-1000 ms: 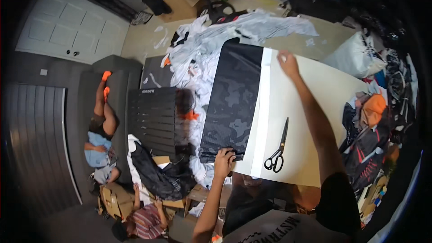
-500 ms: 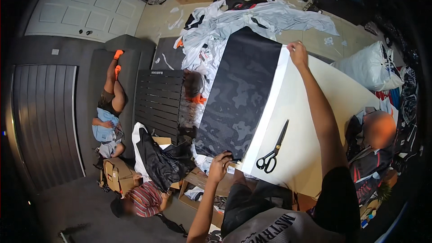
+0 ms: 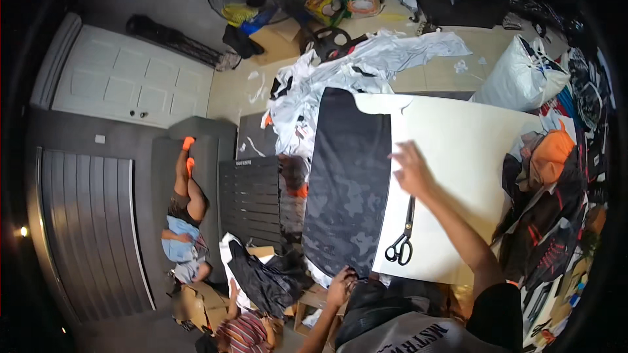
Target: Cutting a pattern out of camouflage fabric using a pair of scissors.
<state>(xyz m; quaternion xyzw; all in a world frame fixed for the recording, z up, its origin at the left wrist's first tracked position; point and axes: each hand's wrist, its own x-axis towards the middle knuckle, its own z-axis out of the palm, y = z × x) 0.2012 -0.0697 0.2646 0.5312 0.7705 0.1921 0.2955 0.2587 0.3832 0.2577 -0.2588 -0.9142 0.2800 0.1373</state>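
Observation:
A long fabric panel (image 3: 350,176), black at its far end and grey camouflage toward me, lies along the left part of the white tabletop (image 3: 458,163). Its far right corner is cut in a curve. My left hand (image 3: 343,286) is at the panel's near edge, thumb and fingers pinched on the cloth. Above the tabletop, just right of the panel, my right hand (image 3: 412,168) holds nothing, its fingers apart and slightly blurred. Black-handled scissors (image 3: 400,248) rest on the table between that hand and me, blades pointing away.
White cloth scraps (image 3: 356,59) are heaped beyond the table. A full white sack (image 3: 523,78) and piled garments (image 3: 543,176) line the right side. Left are a slatted black table (image 3: 248,186), a person on a sofa (image 3: 180,232) and another person in a striped shirt (image 3: 245,333).
My right hand has let go of the panel's far corner and come back toward me. The panel's far end now lies lower and flatter. My view has tilted, showing more of the far wall.

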